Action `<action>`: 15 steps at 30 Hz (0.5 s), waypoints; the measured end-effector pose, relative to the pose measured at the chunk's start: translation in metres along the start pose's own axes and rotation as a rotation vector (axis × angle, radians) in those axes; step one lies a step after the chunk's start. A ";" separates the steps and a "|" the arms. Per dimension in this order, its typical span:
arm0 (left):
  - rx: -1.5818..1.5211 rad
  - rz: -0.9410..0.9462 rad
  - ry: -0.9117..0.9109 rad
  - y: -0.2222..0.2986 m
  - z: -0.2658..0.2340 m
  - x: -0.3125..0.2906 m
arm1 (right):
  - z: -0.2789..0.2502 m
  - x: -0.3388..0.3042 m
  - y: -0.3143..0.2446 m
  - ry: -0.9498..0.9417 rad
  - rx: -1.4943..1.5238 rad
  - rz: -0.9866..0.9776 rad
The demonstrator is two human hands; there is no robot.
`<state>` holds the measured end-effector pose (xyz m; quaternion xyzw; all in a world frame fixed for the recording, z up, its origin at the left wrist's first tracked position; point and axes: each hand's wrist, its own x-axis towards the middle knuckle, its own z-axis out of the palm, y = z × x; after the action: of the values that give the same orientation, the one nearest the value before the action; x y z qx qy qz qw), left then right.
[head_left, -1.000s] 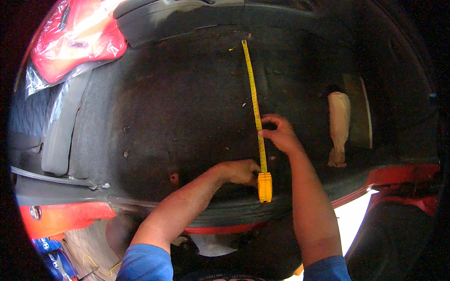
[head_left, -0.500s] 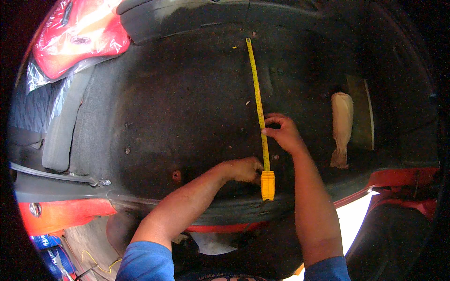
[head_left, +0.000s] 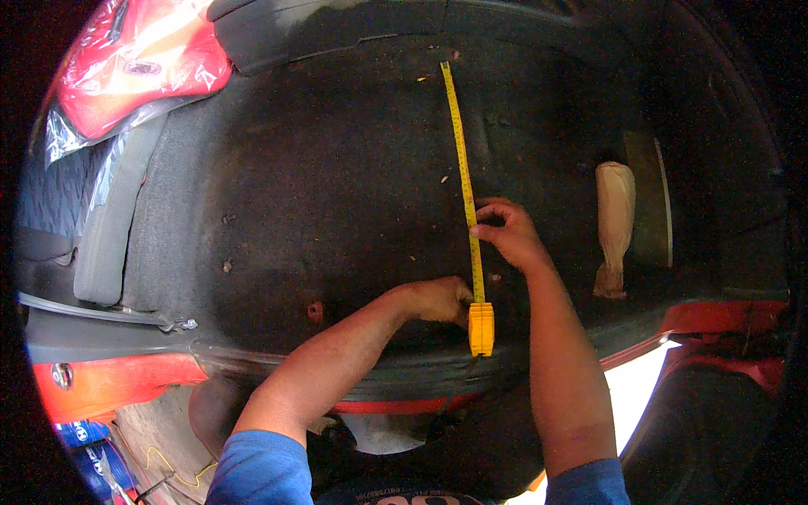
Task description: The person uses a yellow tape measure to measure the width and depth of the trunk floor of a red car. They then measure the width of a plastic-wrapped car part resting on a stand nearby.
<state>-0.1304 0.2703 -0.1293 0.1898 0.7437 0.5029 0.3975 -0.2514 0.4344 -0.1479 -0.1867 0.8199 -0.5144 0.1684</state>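
Note:
A yellow tape measure [head_left: 481,328] lies near the front edge of a dark carpeted cargo floor [head_left: 320,168]. Its yellow blade [head_left: 459,139] runs out away from me across the carpet. My left hand [head_left: 439,300] is at the left side of the case, fingers curled against it; the fingertips are partly hidden. Farther up, my right hand [head_left: 515,236] pinches the blade's right edge between thumb and forefinger, the other fingers bent.
On the right lies a tan wrapped bundle [head_left: 616,206] beside a flat panel [head_left: 650,202]. A red plastic-wrapped part [head_left: 143,71] rests at the far left, above a grey seat back [head_left: 114,227]. The red body edge [head_left: 412,406] runs along the front.
Both hands keep their places on the tape measure. The whole view has shifted very slightly, and the blade's far end shows a little higher.

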 end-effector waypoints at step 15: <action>-0.020 -0.032 -0.031 -0.002 -0.001 0.000 | 0.001 0.001 -0.001 -0.039 0.055 0.023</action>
<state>-0.1309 0.2686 -0.1311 0.1817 0.7353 0.5011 0.4186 -0.2516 0.4332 -0.1472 -0.1825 0.8042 -0.5309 0.1954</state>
